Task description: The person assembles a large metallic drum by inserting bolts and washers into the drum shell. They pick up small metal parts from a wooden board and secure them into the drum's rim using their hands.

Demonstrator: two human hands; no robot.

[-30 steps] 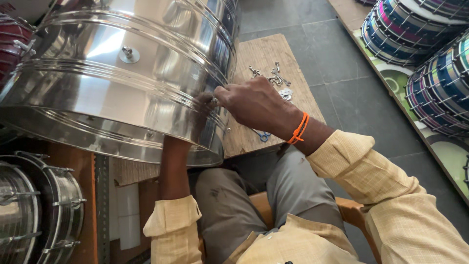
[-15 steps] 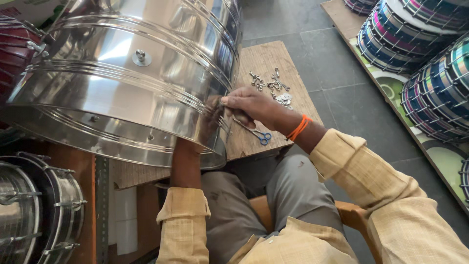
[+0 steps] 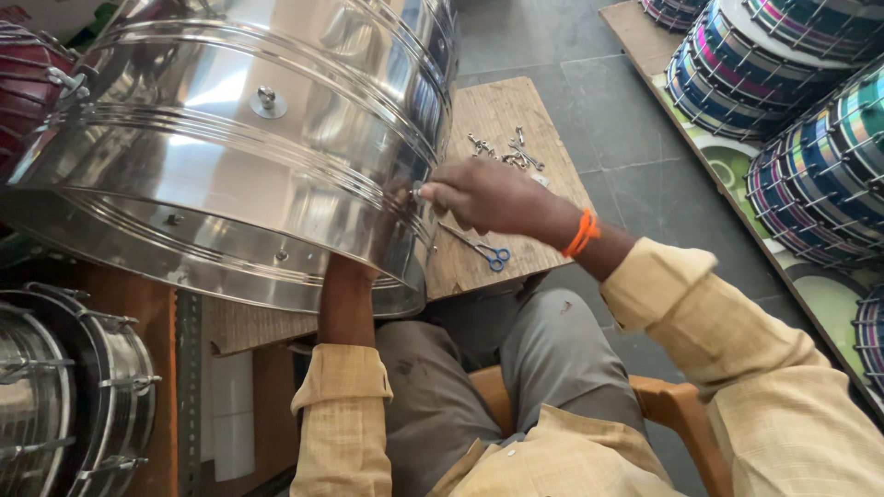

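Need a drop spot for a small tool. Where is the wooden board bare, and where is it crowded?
Bare: the wooden board between the blue-handled scissors and its right edge, and its far strip beyond the small metal fittings. Crowded: the fittings cluster, and the left side, covered by the large shiny steel drum shell, where the right hand works. Left hand hidden inside.

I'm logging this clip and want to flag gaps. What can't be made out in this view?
- Left hand: hidden inside the steel drum shell; only the forearm shows, so its grip cannot be told.
- What the right hand pinches at the shell's rim: too small, covered by the fingers.
- Small metal fittings on the wooden board: too small to tell apart.
- Scissors: partly under the right hand.
- Stacked coloured drums: cut off by the edge.
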